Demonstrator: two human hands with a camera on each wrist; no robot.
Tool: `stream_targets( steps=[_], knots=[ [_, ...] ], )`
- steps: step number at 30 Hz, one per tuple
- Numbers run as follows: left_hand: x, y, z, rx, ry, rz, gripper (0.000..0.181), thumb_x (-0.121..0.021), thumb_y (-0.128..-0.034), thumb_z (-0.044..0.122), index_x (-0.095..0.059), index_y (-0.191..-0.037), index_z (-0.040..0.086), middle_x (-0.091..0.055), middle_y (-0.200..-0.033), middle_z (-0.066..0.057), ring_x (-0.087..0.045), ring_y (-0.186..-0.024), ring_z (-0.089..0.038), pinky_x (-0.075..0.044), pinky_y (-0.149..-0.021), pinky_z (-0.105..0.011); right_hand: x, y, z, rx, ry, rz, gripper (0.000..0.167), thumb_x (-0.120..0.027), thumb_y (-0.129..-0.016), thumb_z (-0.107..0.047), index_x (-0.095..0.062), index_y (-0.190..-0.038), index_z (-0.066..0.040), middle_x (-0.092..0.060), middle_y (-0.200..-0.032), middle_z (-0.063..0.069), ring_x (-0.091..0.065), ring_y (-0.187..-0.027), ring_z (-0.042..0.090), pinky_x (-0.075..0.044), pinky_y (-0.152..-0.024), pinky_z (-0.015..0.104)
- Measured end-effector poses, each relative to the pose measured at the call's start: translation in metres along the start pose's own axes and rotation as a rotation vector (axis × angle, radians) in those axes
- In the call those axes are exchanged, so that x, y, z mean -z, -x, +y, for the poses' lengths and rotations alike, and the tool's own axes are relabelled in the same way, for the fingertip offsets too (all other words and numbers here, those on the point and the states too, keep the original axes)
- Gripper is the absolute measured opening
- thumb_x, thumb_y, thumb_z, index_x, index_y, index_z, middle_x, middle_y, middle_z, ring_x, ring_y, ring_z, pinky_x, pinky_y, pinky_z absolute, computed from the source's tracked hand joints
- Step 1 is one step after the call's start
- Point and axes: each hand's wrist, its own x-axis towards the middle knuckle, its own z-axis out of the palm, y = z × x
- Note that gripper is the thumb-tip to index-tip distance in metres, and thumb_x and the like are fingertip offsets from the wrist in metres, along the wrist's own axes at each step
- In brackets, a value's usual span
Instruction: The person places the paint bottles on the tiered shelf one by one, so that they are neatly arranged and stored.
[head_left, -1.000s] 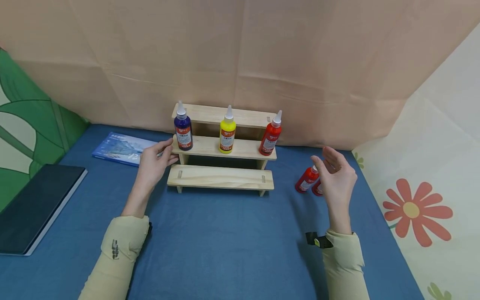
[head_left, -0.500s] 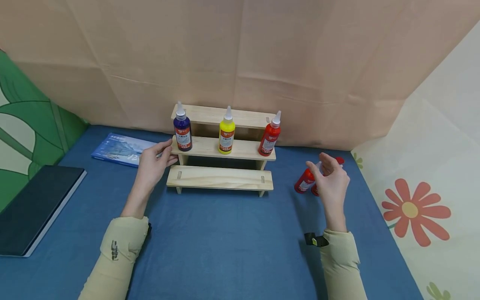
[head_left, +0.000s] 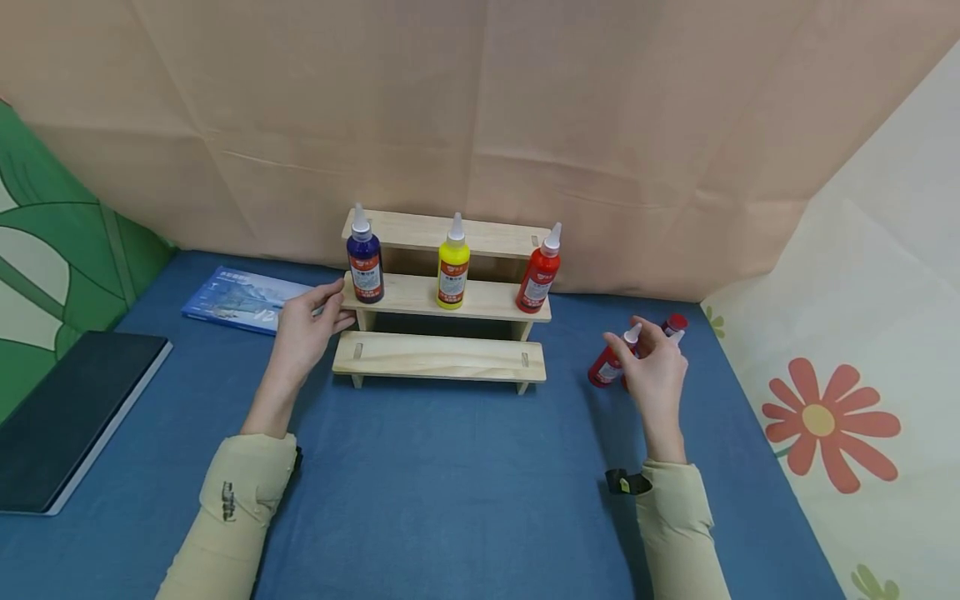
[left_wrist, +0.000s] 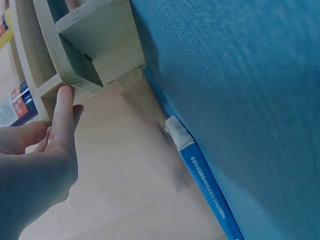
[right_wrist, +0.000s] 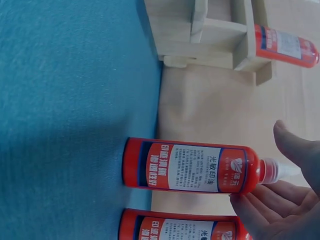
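My left hand (head_left: 303,329) holds the left end of the three-step wooden rack (head_left: 438,354) at its middle board; in the left wrist view the thumb and index finger (left_wrist: 64,112) lie at that board. Blue (head_left: 365,271), yellow (head_left: 453,275) and red (head_left: 538,279) bottles stand on the middle step. To the right, my right hand (head_left: 656,375) is around the nozzle end of a red bottle (head_left: 606,367), upright on the cloth. In the right wrist view its thumb stands apart from that bottle (right_wrist: 195,167), fingers behind the neck. A second red bottle (right_wrist: 180,230) stands beside it.
A red-capped container (head_left: 676,322) stands behind my right hand, partly hidden. On the left lie a blue picture box (head_left: 240,298) and a dark book (head_left: 75,417) on the blue cloth (head_left: 450,483). A beige curtain (head_left: 480,108) hangs behind the rack.
My right hand has moved left and slightly down, to the top of the left red bottle. The red cap behind it has come into view. My left hand stays at the rack.
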Motion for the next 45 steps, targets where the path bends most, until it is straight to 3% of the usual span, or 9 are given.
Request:
stream_targets(
  steps=[8,29,45],
  knots=[
    [0.0005,0.001,-0.0004,0.008,-0.007,0.01,0.045,-0.044,-0.1174,0.012,-0.046,-0.157,-0.009,-0.052,-0.148,-0.038,-0.066,-0.121,-0.048,-0.061,-0.093,-0.022,-0.0047,0.0003,0.0051,0.001,0.029,-0.022,0.047,-0.087,-0.095,-0.023,-0.072,-0.128,0.007,-0.076,-0.116,0.026,-0.075,-0.101,0.04,-0.067,-0.087,0.058],
    [0.0,0.0001,-0.0023,-0.016,-0.002,0.015,0.044,-0.044,-0.117,0.01,-0.047,-0.156,-0.011,-0.052,-0.147,-0.039,-0.067,-0.119,-0.05,-0.061,-0.092,-0.02,-0.0032,0.0014,0.0006,-0.05,0.069,-0.098,0.046,-0.087,-0.094,-0.016,-0.07,-0.13,0.006,-0.074,-0.119,0.027,-0.072,-0.103,0.041,-0.066,-0.092,0.057],
    [-0.0011,-0.0006,-0.0011,-0.013,-0.005,0.021,0.044,-0.045,-0.1171,0.011,-0.046,-0.156,-0.011,-0.053,-0.146,-0.038,-0.068,-0.119,-0.048,-0.062,-0.093,-0.024,-0.0047,0.0015,0.0043,-0.012,0.041,-0.052,0.041,-0.089,-0.092,-0.016,-0.073,-0.124,0.005,-0.077,-0.113,0.024,-0.076,-0.101,0.039,-0.066,-0.091,0.054]
  ],
)
